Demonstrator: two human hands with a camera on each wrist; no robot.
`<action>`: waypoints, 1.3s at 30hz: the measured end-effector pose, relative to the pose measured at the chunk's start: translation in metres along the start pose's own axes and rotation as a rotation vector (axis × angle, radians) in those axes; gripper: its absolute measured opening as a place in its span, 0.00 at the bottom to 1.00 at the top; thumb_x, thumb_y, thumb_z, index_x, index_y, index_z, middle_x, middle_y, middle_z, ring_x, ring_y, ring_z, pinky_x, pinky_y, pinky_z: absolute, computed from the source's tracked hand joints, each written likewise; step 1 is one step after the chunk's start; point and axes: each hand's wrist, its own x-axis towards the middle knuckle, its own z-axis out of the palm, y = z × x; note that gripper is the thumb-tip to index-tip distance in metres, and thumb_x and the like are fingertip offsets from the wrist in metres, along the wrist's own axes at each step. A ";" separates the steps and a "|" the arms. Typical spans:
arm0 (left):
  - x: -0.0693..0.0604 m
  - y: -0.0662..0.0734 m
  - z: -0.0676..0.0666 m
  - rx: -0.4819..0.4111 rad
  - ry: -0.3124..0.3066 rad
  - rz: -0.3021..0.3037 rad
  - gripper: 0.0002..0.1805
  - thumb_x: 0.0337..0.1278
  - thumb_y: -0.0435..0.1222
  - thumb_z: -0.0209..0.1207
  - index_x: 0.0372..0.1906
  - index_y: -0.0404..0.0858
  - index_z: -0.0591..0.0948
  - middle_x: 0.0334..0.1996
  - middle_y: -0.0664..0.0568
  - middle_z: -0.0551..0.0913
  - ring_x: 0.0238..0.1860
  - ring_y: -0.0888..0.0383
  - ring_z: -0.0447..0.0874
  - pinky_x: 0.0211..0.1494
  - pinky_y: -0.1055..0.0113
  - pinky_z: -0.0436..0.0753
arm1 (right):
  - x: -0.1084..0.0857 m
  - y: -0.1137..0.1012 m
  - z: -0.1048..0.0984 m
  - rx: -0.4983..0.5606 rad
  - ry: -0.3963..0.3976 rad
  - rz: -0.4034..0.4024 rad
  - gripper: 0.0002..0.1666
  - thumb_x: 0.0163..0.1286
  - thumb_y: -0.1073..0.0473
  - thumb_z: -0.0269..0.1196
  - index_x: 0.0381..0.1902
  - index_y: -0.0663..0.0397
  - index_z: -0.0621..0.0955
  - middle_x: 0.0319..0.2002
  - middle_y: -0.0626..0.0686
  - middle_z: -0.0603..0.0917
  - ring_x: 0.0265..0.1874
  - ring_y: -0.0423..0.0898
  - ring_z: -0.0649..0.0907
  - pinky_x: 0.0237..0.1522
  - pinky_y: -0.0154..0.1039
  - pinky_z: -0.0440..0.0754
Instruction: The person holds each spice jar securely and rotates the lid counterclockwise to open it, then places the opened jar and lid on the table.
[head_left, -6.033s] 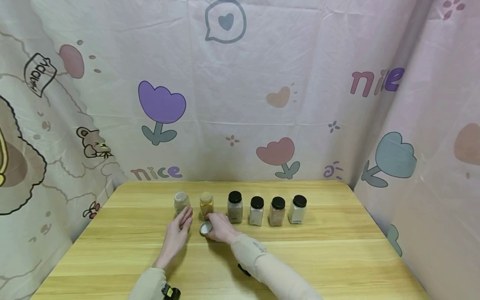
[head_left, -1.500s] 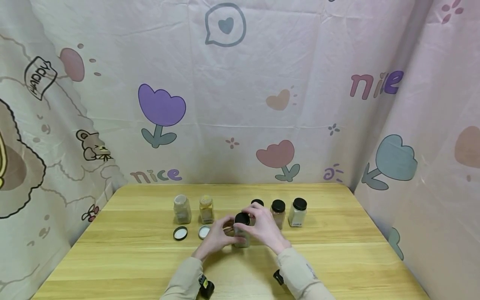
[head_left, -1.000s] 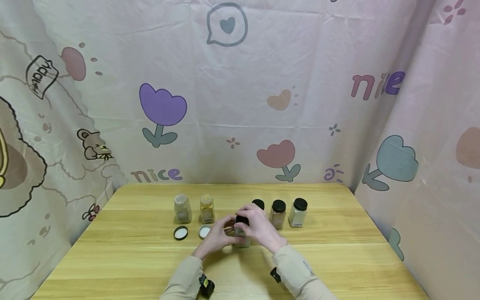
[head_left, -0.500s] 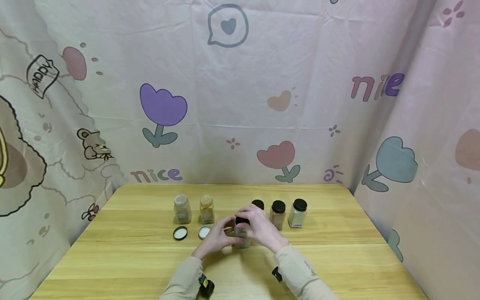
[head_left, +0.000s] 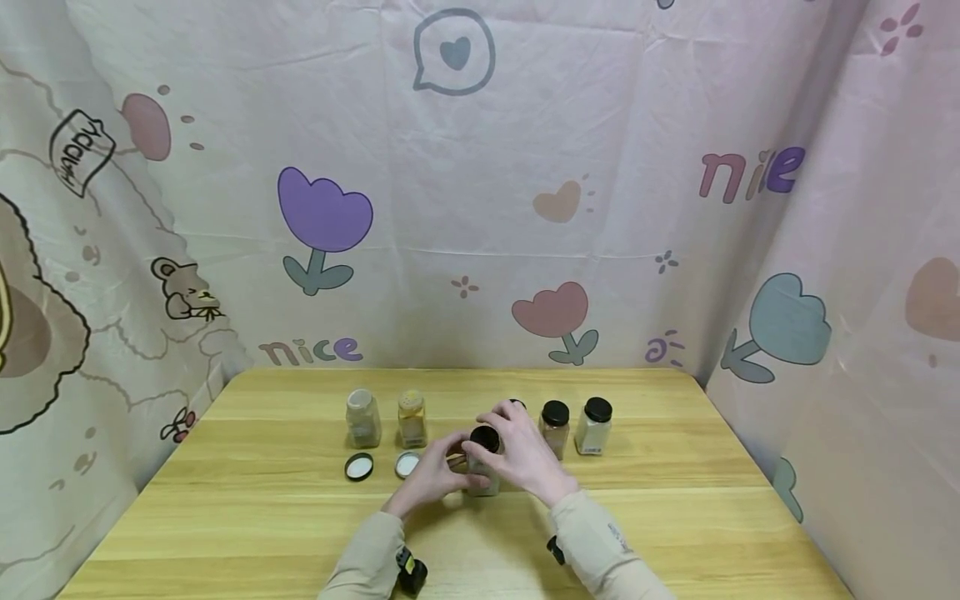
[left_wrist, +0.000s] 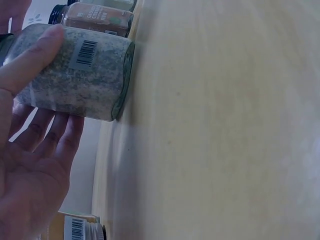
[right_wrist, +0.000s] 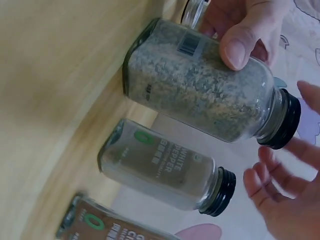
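Note:
A square glass spice jar (head_left: 484, 484) of grey-green flakes stands upright near the middle of the table. My left hand (head_left: 437, 473) grips its body, thumb across the near side and fingers behind, as the left wrist view shows on the jar (left_wrist: 97, 82). Its black screw lid (right_wrist: 286, 120) is on. My right hand (head_left: 531, 457) is around the lid with thumb and fingers spread; the right wrist view shows gaps between the thumb and the lid. Behind the right hand stands a white pepper jar (right_wrist: 160, 165), largely hidden in the head view.
Two lidless jars, one greyish (head_left: 363, 421) and one yellow (head_left: 412, 423), stand at left. A black-rimmed lid (head_left: 359, 467) and another lid (head_left: 407, 464) lie upturned before them. At right are a brown-filled jar (head_left: 554, 429) and a pale-filled jar (head_left: 594, 427), both black-capped.
Since the oldest frame, the second lid has been laid down and the flake jar brought forward, with both hands at it. In the last half second my right fingers have spread from the lid.

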 end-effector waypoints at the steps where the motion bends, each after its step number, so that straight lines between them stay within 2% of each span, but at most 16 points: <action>1: 0.000 0.000 0.000 0.000 0.001 -0.001 0.29 0.51 0.37 0.75 0.59 0.38 0.77 0.58 0.43 0.83 0.62 0.43 0.81 0.64 0.57 0.84 | 0.000 -0.001 0.001 -0.020 0.019 0.018 0.18 0.64 0.46 0.71 0.44 0.53 0.86 0.41 0.50 0.82 0.43 0.45 0.79 0.41 0.37 0.80; 5: -0.001 0.000 0.000 -0.001 -0.003 -0.001 0.30 0.52 0.37 0.74 0.60 0.37 0.77 0.59 0.41 0.82 0.63 0.41 0.81 0.65 0.55 0.84 | 0.002 -0.004 0.001 -0.038 0.011 0.070 0.12 0.64 0.49 0.70 0.39 0.51 0.86 0.37 0.48 0.81 0.38 0.43 0.78 0.37 0.35 0.76; 9: -0.001 0.000 0.000 0.013 -0.005 -0.003 0.29 0.52 0.38 0.74 0.59 0.38 0.77 0.57 0.43 0.82 0.62 0.43 0.81 0.64 0.58 0.84 | 0.003 -0.006 -0.001 0.015 -0.029 0.098 0.13 0.63 0.54 0.68 0.43 0.54 0.87 0.41 0.49 0.82 0.43 0.46 0.80 0.43 0.43 0.78; 12: 0.000 -0.001 0.000 0.015 -0.001 0.000 0.29 0.51 0.39 0.75 0.58 0.38 0.78 0.56 0.44 0.83 0.62 0.44 0.82 0.65 0.60 0.84 | 0.004 -0.006 -0.003 0.062 -0.064 0.090 0.16 0.62 0.58 0.67 0.47 0.56 0.87 0.44 0.50 0.83 0.47 0.47 0.80 0.48 0.46 0.81; 19: 0.002 -0.003 0.001 0.019 -0.001 0.030 0.31 0.52 0.37 0.75 0.61 0.35 0.76 0.54 0.42 0.84 0.60 0.45 0.82 0.64 0.61 0.84 | 0.001 -0.004 -0.008 0.201 -0.153 0.074 0.22 0.61 0.63 0.63 0.54 0.52 0.86 0.54 0.51 0.83 0.56 0.49 0.79 0.60 0.51 0.80; 23: 0.001 -0.001 0.001 0.021 -0.003 0.012 0.29 0.51 0.38 0.75 0.59 0.36 0.77 0.55 0.43 0.83 0.61 0.44 0.82 0.64 0.60 0.84 | 0.001 -0.005 -0.004 0.161 -0.082 0.079 0.19 0.65 0.58 0.66 0.54 0.53 0.85 0.53 0.52 0.82 0.56 0.49 0.77 0.56 0.49 0.81; 27: 0.000 0.000 0.000 0.016 0.001 -0.019 0.29 0.50 0.39 0.75 0.57 0.38 0.78 0.57 0.44 0.83 0.62 0.43 0.81 0.65 0.55 0.83 | 0.002 -0.006 0.001 0.063 0.032 0.112 0.19 0.64 0.51 0.72 0.49 0.54 0.86 0.45 0.50 0.83 0.49 0.47 0.78 0.48 0.44 0.80; 30: 0.000 0.000 0.001 0.017 0.006 -0.032 0.29 0.50 0.39 0.75 0.57 0.39 0.78 0.58 0.43 0.83 0.63 0.42 0.81 0.66 0.52 0.83 | 0.003 -0.007 0.003 0.043 0.072 0.129 0.20 0.62 0.49 0.74 0.46 0.55 0.86 0.41 0.49 0.82 0.44 0.46 0.80 0.45 0.41 0.80; 34: 0.000 0.000 0.001 0.024 0.010 -0.027 0.28 0.49 0.38 0.76 0.56 0.39 0.78 0.57 0.43 0.83 0.62 0.43 0.81 0.66 0.53 0.83 | 0.005 -0.009 0.001 0.082 0.067 0.141 0.18 0.62 0.53 0.74 0.45 0.57 0.87 0.41 0.49 0.84 0.43 0.46 0.82 0.44 0.39 0.82; 39: 0.000 0.000 0.001 0.035 0.012 -0.028 0.28 0.50 0.39 0.75 0.56 0.38 0.78 0.56 0.44 0.83 0.61 0.45 0.82 0.65 0.56 0.84 | 0.006 -0.009 -0.004 0.164 -0.001 0.145 0.14 0.60 0.60 0.71 0.45 0.55 0.88 0.44 0.51 0.86 0.48 0.49 0.82 0.48 0.41 0.82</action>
